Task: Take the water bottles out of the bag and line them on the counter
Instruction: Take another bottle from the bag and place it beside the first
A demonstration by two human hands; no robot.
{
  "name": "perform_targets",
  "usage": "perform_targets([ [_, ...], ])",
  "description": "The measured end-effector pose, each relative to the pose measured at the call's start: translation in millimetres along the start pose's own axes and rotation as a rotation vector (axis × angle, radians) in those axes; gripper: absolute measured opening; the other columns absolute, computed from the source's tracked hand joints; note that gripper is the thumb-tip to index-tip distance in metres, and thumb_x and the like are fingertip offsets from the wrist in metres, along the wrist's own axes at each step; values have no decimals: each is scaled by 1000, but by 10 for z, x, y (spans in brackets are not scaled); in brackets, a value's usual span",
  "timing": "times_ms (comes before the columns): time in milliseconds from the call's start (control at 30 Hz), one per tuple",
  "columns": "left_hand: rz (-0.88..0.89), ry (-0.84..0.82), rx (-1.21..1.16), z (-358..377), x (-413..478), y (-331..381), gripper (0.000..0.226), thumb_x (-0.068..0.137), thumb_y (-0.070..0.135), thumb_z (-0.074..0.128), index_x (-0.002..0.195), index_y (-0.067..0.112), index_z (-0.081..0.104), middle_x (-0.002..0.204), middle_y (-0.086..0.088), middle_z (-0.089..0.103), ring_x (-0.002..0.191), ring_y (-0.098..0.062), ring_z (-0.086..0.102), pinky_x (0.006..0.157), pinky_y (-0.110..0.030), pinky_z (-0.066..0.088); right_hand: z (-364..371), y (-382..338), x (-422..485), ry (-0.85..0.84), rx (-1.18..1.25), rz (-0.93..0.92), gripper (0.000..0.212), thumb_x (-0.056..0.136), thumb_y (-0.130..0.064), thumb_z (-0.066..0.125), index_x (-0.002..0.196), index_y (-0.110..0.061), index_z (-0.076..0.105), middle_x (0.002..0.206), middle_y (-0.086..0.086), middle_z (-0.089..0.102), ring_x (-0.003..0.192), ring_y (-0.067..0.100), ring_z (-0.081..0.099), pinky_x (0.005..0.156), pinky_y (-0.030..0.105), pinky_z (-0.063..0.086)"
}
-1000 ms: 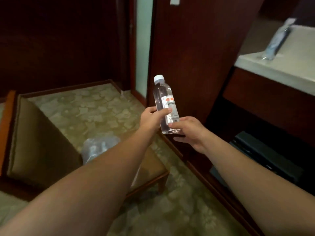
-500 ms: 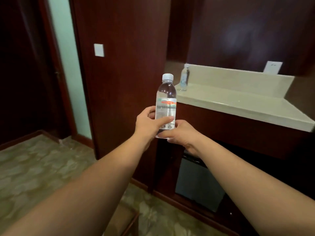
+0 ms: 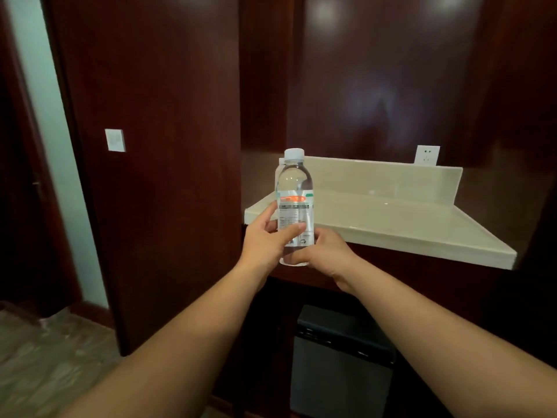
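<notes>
I hold a clear water bottle [image 3: 294, 203] with a white cap and an orange-and-white label upright in front of the cream counter [image 3: 391, 224]. My left hand [image 3: 265, 239] grips its lower half, thumb across the label. My right hand [image 3: 327, 251] holds its base from the right. The bottle sits at the counter's left front corner, still above and in front of the edge. A second bottle [image 3: 281, 164] stands on the counter right behind it, almost fully hidden. The bag is out of view.
Dark wood panels surround the counter niche, with a tall panel [image 3: 150, 146] carrying a wall switch [image 3: 115, 140] on the left. A socket [image 3: 426, 155] sits above the backsplash. A dark mini fridge [image 3: 340, 363] stands below the counter. Patterned carpet [image 3: 45, 357] covers the floor.
I have turned from the chair and bag to face the counter. The bottle in both hands has come up close to the counter's left corner, covering the bottle standing there.
</notes>
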State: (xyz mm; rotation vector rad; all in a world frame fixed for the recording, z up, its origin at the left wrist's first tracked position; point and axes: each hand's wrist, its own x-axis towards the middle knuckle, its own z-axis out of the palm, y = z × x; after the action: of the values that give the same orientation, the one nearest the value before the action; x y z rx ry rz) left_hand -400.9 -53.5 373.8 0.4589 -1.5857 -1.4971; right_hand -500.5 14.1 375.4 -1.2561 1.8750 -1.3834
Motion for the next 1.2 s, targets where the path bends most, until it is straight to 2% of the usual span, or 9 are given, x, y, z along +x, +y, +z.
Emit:
perform_targets([
  [200,59,42,24,222,562,-183,57,79,-3,71,130,16,55,106,-12,70,95,-21,69,67,-17,56,-252,79,570,-1,-16,-28,51,67,6,74,112,-16,67,94,-3,73,90,13,67,84,28,52],
  [367,20,76,29,157,958,-357,61,74,-5,74,128,18,57,94,-3,72,84,-13,69,64,-15,55,-297,175,985,-7,-90,-13,37,63,-2,79,86,-29,67,77,-13,70,78,6,65,67,19,47],
  [533,4,71,53,0,1501,-535,69,70,-7,76,132,14,54,95,-5,71,83,-13,68,81,-28,57,-248,221,1521,25,-127,0,31,63,-8,82,72,-30,62,71,-15,64,68,1,59,56,17,41],
  [633,14,37,83,-79,1898,-646,69,69,-6,76,132,14,56,101,-8,72,90,-15,68,89,-34,55,-230,253,1881,63,-148,7,33,62,-9,82,82,-29,65,76,-11,66,72,6,62,60,18,46],
  [800,35,-81,134,-110,2626,-768,58,73,-2,75,118,30,57,92,3,69,84,-1,64,64,-9,51,-315,246,2465,120,-160,24,42,64,-8,80,97,-30,67,84,-12,67,82,9,63,73,24,51],
  [900,27,-98,156,2,2971,-918,70,69,0,78,132,22,54,107,-4,68,100,-13,63,88,-32,54,-398,332,2733,184,-164,52,51,64,-5,79,110,-24,69,96,-4,70,92,17,65,83,32,55],
  [1000,24,-141,217,147,3192,-1136,80,69,6,80,139,26,46,116,-1,61,102,-11,55,87,-28,46,-472,539,2941,238,-178,87,54,64,0,77,112,-24,67,103,1,70,96,20,65,87,36,55],
  [1100,14,-152,264,272,3366,-1406,80,64,14,82,136,29,49,118,0,62,107,-15,58,96,-37,48,-564,758,3139,255,-215,128,56,63,2,76,112,-23,67,105,3,70,96,22,65,85,34,54],
  [1200,11,-139,318,348,3522,-1586,75,61,20,83,129,32,54,115,2,65,107,-14,59,96,-41,49,-635,935,3332,245,-226,140,55,63,2,76,109,-26,68,100,1,70,86,18,64,73,29,53],
])
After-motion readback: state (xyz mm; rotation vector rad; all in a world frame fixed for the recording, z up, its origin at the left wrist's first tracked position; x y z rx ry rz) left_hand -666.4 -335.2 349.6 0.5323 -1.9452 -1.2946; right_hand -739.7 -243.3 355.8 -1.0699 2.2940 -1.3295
